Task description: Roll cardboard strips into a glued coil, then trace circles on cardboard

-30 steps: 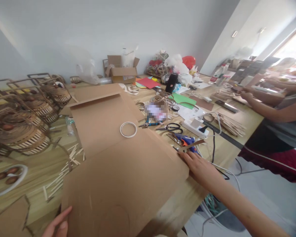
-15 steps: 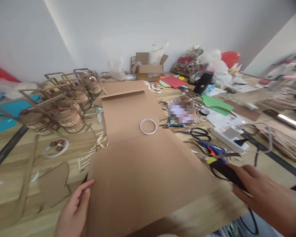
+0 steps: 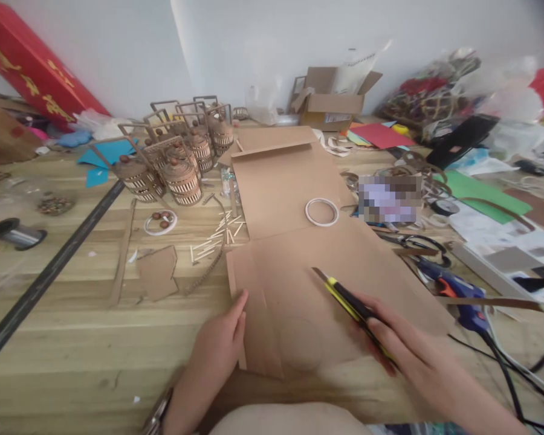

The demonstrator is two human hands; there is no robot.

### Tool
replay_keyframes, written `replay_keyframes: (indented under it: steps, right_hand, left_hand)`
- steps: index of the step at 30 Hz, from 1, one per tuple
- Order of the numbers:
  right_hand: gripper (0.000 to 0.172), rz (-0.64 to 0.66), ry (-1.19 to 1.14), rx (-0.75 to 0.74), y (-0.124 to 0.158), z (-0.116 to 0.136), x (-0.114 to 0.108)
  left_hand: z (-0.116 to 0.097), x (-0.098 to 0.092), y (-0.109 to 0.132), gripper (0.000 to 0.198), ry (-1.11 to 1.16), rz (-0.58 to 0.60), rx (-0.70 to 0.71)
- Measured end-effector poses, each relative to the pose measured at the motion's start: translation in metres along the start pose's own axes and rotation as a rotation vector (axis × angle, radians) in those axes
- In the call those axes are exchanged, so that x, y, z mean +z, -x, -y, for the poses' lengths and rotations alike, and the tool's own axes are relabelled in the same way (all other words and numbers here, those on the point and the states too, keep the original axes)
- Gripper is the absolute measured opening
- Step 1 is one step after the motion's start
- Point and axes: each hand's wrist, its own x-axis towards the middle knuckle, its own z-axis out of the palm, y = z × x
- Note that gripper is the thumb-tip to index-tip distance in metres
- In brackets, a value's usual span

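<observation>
In my right hand [image 3: 399, 347] is a black and yellow utility knife [image 3: 353, 308], its blade tip out and pointing up and to the left above the cardboard. My left hand [image 3: 224, 338] grips the left edge of a large unfolded cardboard sheet [image 3: 294, 266]; the fingers beneath are hidden. A faint circle outline [image 3: 301, 344] shows on the near part of the sheet. Farther up on the cardboard lies a white ring [image 3: 321, 212], apart from both hands.
Several small woven baskets [image 3: 181, 178] stand at the back left. Thin sticks [image 3: 217, 235] and a cardboard scrap [image 3: 158, 272] lie left of the sheet. To the right are a blue glue gun [image 3: 462, 299], scissors [image 3: 421, 244] and cables. An open box [image 3: 335, 106] stands behind.
My right hand has brought the knife from the right side to over the cardboard. The sheet's left flap now shows folded, with my left hand at its edge. The view has turned left.
</observation>
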Motion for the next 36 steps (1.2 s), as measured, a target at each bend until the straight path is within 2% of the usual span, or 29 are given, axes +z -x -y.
replay_keyframes:
  steps: [2, 5, 7, 11, 13, 16, 19, 21, 25, 27, 31, 36]
  right_hand:
    - [0.060, 0.180, -0.314, 0.106, -0.017, 0.020, 0.020]
    - [0.064, 0.356, -0.611, 0.145, -0.040, 0.038, 0.039]
    - [0.056, 0.411, -0.703, 0.172, -0.051, 0.044, 0.046]
    - [0.024, 0.422, -0.760, 0.306, -0.068, 0.054, 0.055]
    - [0.016, 0.397, -0.751, 0.364, -0.074, 0.060, 0.059]
    - [0.017, 0.364, -0.717, 0.363, -0.079, 0.068, 0.064]
    - [0.013, 0.364, -0.706, 0.314, -0.079, 0.072, 0.068]
    - [0.018, 0.364, -0.697, 0.305, -0.080, 0.073, 0.069]
    - [0.047, 0.349, -0.568, 0.286, -0.088, 0.075, 0.071]
    - [0.056, 0.356, -0.467, 0.243, -0.095, 0.077, 0.073]
    - [0.058, 0.362, -0.276, 0.141, -0.107, 0.083, 0.080]
    - [0.058, 0.333, -0.078, 0.132, -0.113, 0.089, 0.086]
  left_hand:
    - [-0.003, -0.002, 0.001, 0.051, -0.118, 0.033, 0.049]
    - [-0.001, -0.008, 0.001, 0.051, -0.226, 0.052, 0.148]
    - [0.003, -0.016, -0.001, 0.049, -0.257, 0.022, 0.234]
    - [0.004, -0.039, -0.017, 0.030, -0.281, -0.114, 0.358]
    - [0.001, -0.049, -0.032, 0.030, -0.294, -0.189, 0.371]
    - [-0.005, -0.057, -0.057, 0.023, -0.332, -0.283, 0.410]
    - [-0.005, -0.052, -0.076, 0.023, -0.356, -0.317, 0.465]
    - [-0.003, -0.045, -0.083, 0.025, -0.365, -0.325, 0.491]
    - [0.003, -0.036, -0.086, 0.023, -0.377, -0.336, 0.525]
    - [0.005, -0.035, -0.086, 0.027, -0.379, -0.338, 0.535]
    - [0.006, -0.036, -0.087, 0.031, -0.379, -0.339, 0.541]
    - [0.006, -0.038, -0.089, 0.030, -0.378, -0.334, 0.540]
